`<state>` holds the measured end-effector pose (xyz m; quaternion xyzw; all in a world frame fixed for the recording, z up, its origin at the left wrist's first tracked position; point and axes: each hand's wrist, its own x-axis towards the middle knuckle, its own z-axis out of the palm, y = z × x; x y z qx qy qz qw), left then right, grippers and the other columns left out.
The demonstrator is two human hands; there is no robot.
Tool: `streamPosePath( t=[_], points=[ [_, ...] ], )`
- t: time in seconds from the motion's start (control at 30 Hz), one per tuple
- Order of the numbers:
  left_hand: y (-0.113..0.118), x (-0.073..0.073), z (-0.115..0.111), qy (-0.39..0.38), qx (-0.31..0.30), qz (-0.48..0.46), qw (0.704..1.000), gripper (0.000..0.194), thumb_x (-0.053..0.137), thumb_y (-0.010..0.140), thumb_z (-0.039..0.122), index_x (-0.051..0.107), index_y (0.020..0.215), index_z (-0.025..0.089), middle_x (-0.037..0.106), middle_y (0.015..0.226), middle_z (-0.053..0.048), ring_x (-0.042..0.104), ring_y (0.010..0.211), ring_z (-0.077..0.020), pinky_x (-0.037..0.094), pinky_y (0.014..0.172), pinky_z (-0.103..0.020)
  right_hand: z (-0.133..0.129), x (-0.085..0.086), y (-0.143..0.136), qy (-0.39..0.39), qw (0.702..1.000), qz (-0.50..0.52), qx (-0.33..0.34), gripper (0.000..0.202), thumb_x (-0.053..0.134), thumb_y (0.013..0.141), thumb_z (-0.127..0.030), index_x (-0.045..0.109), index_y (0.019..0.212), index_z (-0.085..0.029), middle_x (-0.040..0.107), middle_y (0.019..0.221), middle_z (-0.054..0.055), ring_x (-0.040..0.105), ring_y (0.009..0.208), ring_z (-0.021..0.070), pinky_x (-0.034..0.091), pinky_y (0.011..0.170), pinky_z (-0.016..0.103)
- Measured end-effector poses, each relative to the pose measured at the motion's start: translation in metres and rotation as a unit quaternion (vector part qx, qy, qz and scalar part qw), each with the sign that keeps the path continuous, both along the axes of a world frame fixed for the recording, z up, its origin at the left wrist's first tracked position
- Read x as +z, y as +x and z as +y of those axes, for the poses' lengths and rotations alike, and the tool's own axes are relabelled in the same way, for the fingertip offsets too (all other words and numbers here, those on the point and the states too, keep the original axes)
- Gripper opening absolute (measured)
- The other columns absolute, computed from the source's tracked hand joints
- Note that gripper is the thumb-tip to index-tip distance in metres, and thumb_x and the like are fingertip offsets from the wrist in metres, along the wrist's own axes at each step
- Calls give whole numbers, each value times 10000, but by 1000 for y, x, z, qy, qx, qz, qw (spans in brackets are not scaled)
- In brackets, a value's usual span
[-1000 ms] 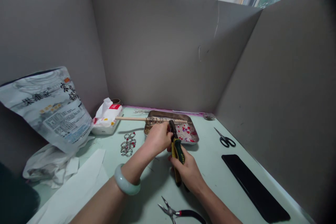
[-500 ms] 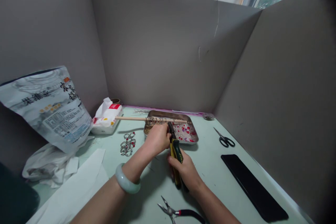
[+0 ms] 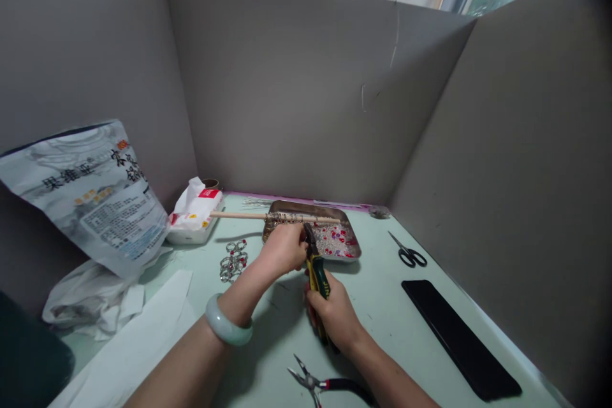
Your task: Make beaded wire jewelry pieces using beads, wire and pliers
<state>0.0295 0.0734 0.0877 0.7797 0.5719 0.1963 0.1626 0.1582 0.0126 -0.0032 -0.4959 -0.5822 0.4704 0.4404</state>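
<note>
My right hand (image 3: 335,309) is wrapped round the handles of dark green and yellow pliers (image 3: 319,274), whose jaws point up and away. My left hand (image 3: 285,248) is closed beside the plier jaws, in front of the metal tray (image 3: 354,248); what its fingers pinch is too small to make out. Red and clear beads (image 3: 337,239) lie in the tray. Across it rests a wooden stick (image 3: 239,215) with wire coils wound round it. Several rings with red beads (image 3: 234,261) sit on the table, left of my left hand.
Needle-nose pliers (image 3: 310,382) lie open near the front edge. To the right are scissors (image 3: 411,257) and a black strip (image 3: 461,338). A tissue pack (image 3: 195,220), a silver pouch (image 3: 95,194) and white paper (image 3: 138,344) are at the left. Grey partitions (image 3: 296,89) enclose the table.
Both hands and the green and yellow pliers have shifted slightly to the left. My left hand stays closed beside the jaws.
</note>
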Motion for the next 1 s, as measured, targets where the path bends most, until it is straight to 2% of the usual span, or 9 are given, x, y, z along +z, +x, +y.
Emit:
streamPosePath(
  t=[0.2, 0.5, 0.63, 0.77, 0.87, 1.0],
  points=[
    [-14, 5, 7, 40, -27, 38, 998, 194, 500, 714, 168, 684, 763, 208, 698, 754, -52, 602, 701, -180, 368, 589, -247, -2, -2, 1, 9, 1000, -3, 3, 94, 479, 728, -193, 463, 820, -195, 477, 530, -74, 420, 374, 79, 336, 374, 201],
    [-31, 8, 13, 3, -59, 24, 998, 241, 487, 711, 177, 708, 798, 221, 691, 726, -28, 558, 634, -144, 326, 555, -229, -1, 4, 2, -50, 994, 72, 59, 216, 526, 713, -275, 458, 894, -178, 458, 519, -88, 374, 346, 68, 330, 334, 202],
    [-26, 9, 11, 22, -55, 27, 998, 217, 494, 720, 185, 705, 763, 211, 689, 708, -39, 559, 621, -151, 334, 559, -238, 0, 3, 3, -46, 994, 79, 53, 216, 526, 713, -262, 458, 901, -181, 471, 535, -84, 385, 354, 68, 339, 338, 201],
    [-9, 5, 3, 22, -30, 18, 999, 202, 493, 742, 172, 692, 706, 176, 683, 680, -72, 596, 659, -176, 390, 613, -255, 1, -1, 3, -25, 998, 53, 22, 141, 501, 717, -227, 454, 845, -191, 471, 518, -82, 397, 355, 75, 339, 342, 204],
    [3, 2, -2, 5, -20, 5, 1000, 214, 485, 770, 175, 698, 747, 164, 677, 641, -73, 620, 655, -178, 426, 642, -258, 2, -3, 4, -16, 999, 35, -1, 91, 478, 723, -200, 438, 805, -200, 450, 486, -89, 397, 351, 81, 335, 344, 205],
    [-3, 3, 2, -3, -34, -7, 999, 223, 486, 762, 170, 705, 797, 186, 682, 629, -46, 621, 634, -167, 426, 637, -250, 1, -3, 4, 0, 1000, 24, 2, 88, 479, 741, -204, 449, 823, -196, 451, 505, -86, 400, 370, 79, 334, 359, 203]
  ],
)
